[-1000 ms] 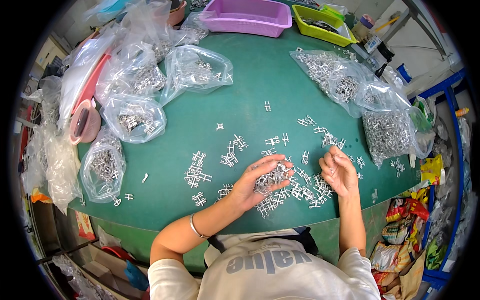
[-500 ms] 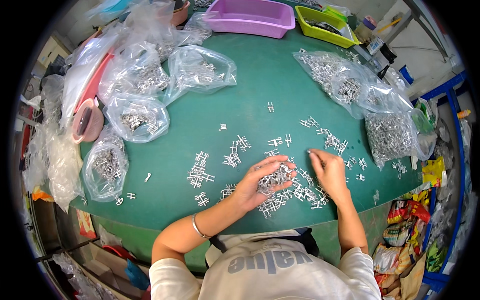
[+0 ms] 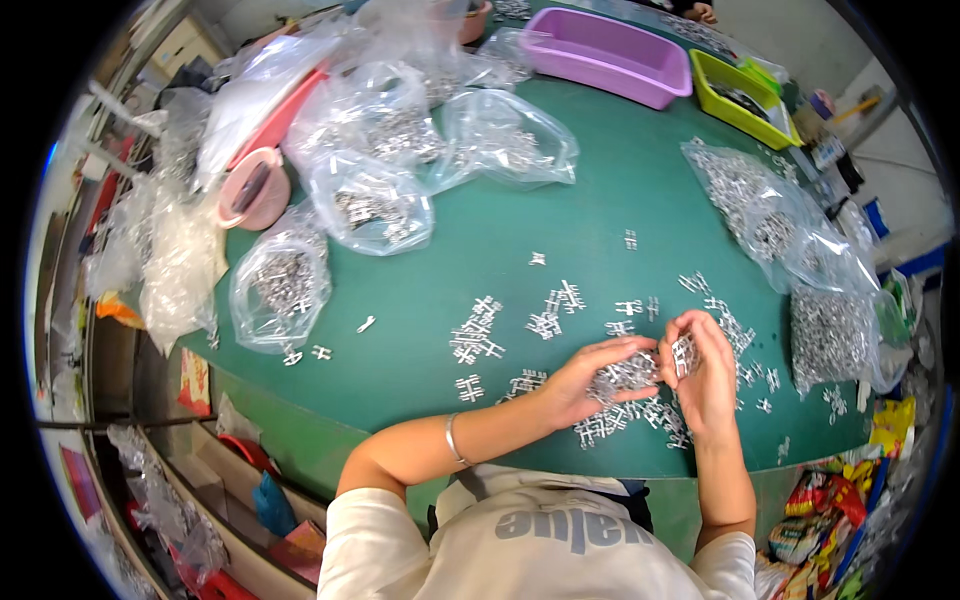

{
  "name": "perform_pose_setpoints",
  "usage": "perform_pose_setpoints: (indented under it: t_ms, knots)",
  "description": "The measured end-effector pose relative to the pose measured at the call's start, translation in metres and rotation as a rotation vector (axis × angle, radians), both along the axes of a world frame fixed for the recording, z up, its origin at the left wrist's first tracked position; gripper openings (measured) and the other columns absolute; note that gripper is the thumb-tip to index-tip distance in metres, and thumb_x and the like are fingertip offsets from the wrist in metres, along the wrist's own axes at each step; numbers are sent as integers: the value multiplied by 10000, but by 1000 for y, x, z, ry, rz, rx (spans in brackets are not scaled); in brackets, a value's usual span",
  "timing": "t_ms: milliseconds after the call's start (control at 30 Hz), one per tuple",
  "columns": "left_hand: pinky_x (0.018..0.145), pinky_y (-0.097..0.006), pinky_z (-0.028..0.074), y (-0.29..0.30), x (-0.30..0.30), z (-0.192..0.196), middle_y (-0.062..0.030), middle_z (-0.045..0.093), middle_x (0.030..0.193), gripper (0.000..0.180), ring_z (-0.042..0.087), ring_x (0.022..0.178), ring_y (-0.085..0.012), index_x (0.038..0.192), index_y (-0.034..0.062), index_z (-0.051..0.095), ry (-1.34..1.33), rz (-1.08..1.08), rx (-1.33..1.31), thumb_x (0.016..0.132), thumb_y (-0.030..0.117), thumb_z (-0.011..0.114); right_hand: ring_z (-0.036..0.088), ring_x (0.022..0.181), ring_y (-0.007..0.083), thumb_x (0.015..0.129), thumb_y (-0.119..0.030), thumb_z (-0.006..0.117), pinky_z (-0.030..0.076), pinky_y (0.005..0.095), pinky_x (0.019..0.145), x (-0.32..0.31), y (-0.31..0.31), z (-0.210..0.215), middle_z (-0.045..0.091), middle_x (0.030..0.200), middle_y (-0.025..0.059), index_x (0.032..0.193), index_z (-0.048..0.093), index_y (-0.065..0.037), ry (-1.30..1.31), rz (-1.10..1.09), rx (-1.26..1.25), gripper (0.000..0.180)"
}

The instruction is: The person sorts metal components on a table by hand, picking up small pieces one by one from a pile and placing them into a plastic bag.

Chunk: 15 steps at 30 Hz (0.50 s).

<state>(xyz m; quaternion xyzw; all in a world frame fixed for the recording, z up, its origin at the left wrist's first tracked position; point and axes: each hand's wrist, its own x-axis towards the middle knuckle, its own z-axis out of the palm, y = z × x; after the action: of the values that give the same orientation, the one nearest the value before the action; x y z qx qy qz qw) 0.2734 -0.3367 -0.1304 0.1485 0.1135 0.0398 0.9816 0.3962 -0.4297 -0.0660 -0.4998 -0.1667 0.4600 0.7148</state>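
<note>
My left hand (image 3: 572,388) is cupped around a heap of small silver metal pieces (image 3: 622,377). Close beside it, my right hand (image 3: 708,380) curls its fingers around a few more metal pieces (image 3: 685,355), its fingertips almost at the heap. Under and around both hands lie loose metal pieces (image 3: 600,425) of the same H-like, pronged shape. Further small clusters (image 3: 476,330) are spread to the left on the green table (image 3: 500,235). What my right palm covers is hidden.
Clear plastic bags of metal pieces (image 3: 370,210) crowd the left side, near a pink basket (image 3: 268,205). More filled bags (image 3: 832,335) stand at the right. Purple (image 3: 610,65) and yellow-green trays (image 3: 720,105) sit at the back; another person's hand (image 3: 700,13) shows beyond them.
My right hand has come up from the scattered pieces on the right to beside my left hand, now with pieces in its fingers. The whole view has shifted and tilted.
</note>
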Motion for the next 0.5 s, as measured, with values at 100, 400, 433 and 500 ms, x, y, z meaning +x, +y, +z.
perform_pose_setpoints:
  t_ms: [100,400,433,500]
  knots:
    - [915,-392,454,4,-2,-1,-69,546,994,364,542,990,-180,1067,64,528,-100,-6,-70,951,384,401,534,706,114,919,-63,450,466,237,474,-23,8,5,520,933,67,966,541,-3,-588,177,-66,119]
    - [859,-346,430,2,-1,-5,-42,555,1066,374,524,1012,-155,1051,123,558,-64,28,-179,931,452,426,538,907,303,757,-21,575,348,426,882,-37,17,-6,561,964,129,966,590,6,-1542,282,51,212]
    - [841,-343,437,2,-1,-8,-39,563,1052,358,531,996,-152,1042,122,562,-24,55,-170,932,437,434,542,921,295,759,-32,575,345,429,889,-35,17,-7,567,968,128,969,590,7,-1566,265,76,213]
    - [805,-336,449,2,-1,-10,-33,578,1024,325,546,965,-148,1025,118,570,58,106,-151,933,406,451,541,957,309,826,-101,531,353,431,891,-32,14,-8,573,985,148,991,588,13,-1552,179,107,209]
